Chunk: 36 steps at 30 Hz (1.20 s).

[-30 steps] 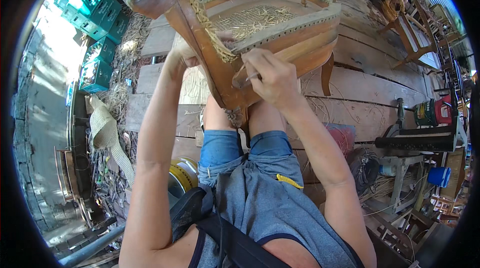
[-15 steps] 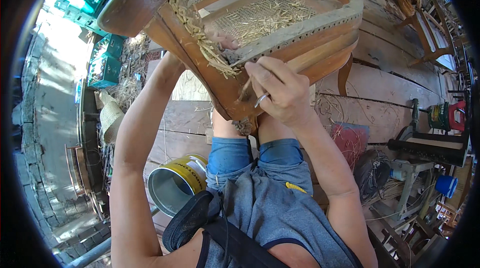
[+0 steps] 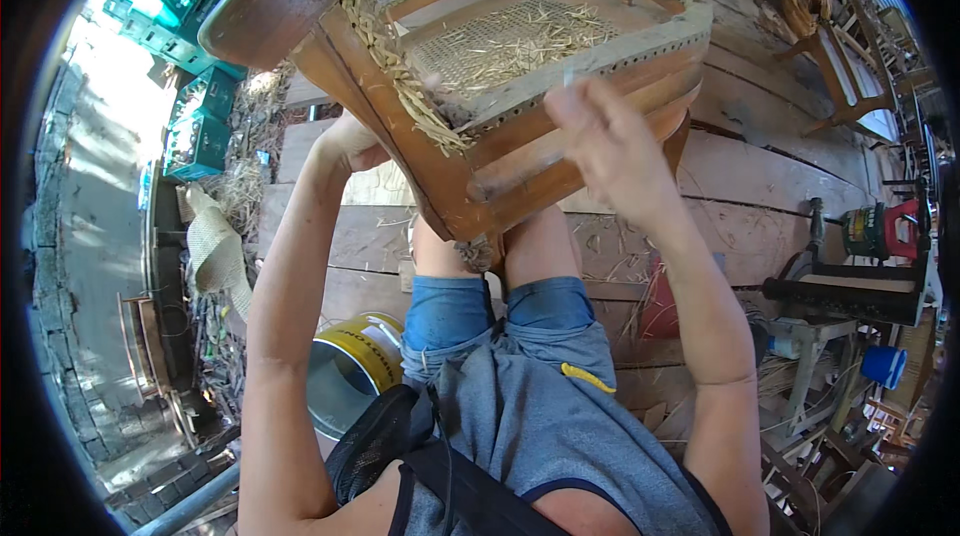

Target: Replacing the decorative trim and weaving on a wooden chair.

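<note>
An upturned wooden chair frame (image 3: 430,176) leans across my knees, its curved edge lined with a row of small holes. Folded strips of woven cane (image 3: 385,31) run along its left rail. My left hand (image 3: 352,141) is at this rail, thumb on the outer side; most of its fingers are hidden behind the wood, and a blurred fingertip shows at the inner edge. Over the front rail my right hand (image 3: 605,136) is smeared by motion, closed around a slim tool. A pale tip (image 3: 568,74) shows above its fingers; the tool's kind is unclear.
Loose straw-like scraps (image 3: 530,51) lie on the mesh panel inside the frame. A yellow metal bucket (image 3: 365,356) stands by my left knee. Green crates (image 3: 200,126) are at the left, another chair (image 3: 850,76) at the far right. A blue bucket (image 3: 884,366) sits at right.
My right hand has lifted away from the frame's corner, up and to the right, with the tool. My left hand has drawn slightly back and less of its fingers shows inside the frame.
</note>
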Available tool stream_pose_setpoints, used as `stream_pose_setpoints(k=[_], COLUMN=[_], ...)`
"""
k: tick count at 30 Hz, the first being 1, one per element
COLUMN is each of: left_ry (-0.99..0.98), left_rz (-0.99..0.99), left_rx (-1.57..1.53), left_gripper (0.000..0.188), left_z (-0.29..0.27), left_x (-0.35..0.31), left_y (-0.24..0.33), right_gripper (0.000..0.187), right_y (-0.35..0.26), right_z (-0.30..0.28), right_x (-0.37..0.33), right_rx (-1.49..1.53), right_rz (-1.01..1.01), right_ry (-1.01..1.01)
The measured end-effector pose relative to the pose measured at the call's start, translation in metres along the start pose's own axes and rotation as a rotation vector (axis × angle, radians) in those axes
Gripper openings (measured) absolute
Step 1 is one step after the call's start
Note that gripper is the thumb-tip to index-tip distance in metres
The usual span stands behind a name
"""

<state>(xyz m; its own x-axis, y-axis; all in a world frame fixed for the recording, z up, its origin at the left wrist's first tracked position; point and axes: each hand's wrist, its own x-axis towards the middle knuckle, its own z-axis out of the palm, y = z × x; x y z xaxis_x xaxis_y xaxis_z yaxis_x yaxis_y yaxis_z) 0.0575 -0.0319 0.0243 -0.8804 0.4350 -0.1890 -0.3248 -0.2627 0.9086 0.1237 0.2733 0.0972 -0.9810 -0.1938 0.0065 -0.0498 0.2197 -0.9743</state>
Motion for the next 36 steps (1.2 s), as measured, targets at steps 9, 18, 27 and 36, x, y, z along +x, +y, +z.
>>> stream_pose_setpoints(k=[9,18,27,36], left_ry=[-0.565,-0.386,-0.437,-0.420], left_rz=[0.383,-0.107,-0.084,-0.138], left_rx=[0.412,0.897,0.475,-0.120], left_gripper=[0.065,0.024,0.030,0.041], left_z=[-0.040,0.064,-0.010,-0.011], left_x=[0.050,0.064,0.052,0.034], left_y=[0.003,0.065,0.026,0.003], right_gripper=[0.021,0.048,0.048,0.039], right_y=[0.021,0.043,0.036,0.026], right_z=[0.055,0.050,0.063,0.046], right_x=[-0.009,-0.022,-0.017,-0.033], right_rx=[-0.348,-0.665,-0.831,-0.482], right_rz=[-0.518,-0.738,-0.844,-0.470], right_ry=[0.228,0.316,0.286,0.224])
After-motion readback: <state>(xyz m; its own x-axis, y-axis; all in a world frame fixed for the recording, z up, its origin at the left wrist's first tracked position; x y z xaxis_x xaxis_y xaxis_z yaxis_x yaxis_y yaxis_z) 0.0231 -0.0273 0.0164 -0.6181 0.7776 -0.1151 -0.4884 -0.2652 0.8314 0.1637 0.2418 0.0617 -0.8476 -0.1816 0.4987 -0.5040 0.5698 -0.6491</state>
